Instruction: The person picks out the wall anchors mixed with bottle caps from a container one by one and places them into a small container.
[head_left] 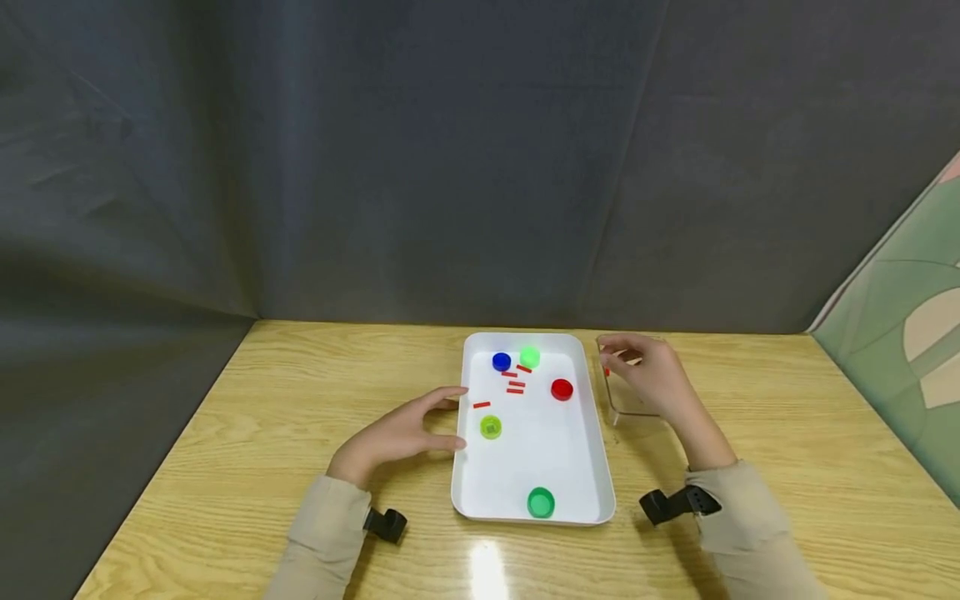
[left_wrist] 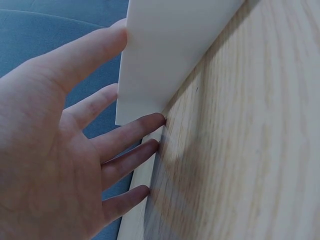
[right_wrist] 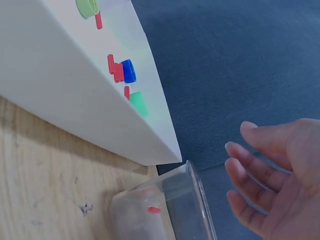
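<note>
A white tray [head_left: 551, 450] lies on the table, and my left hand [head_left: 397, 433] touches its left rim with spread thumb and fingers. The left wrist view shows the fingertips [left_wrist: 150, 119] against the tray's outer wall [left_wrist: 175, 45]. To the right of the tray stands a clear plastic box [head_left: 637, 414] with small red pieces [right_wrist: 153, 210] inside. My right hand [head_left: 652, 371] is over this box, fingers loosely bent, with nothing between them in the right wrist view. In the tray lie several short red strips [head_left: 515, 384].
Also in the tray are bottle caps: a blue cap [head_left: 502, 362], a bright green cap [head_left: 529, 357], a red cap [head_left: 562, 389], a yellow-green cap [head_left: 491, 427] and a darker green cap [head_left: 541, 502]. A dark curtain [head_left: 450, 167] hangs behind the wooden table [head_left: 300, 375].
</note>
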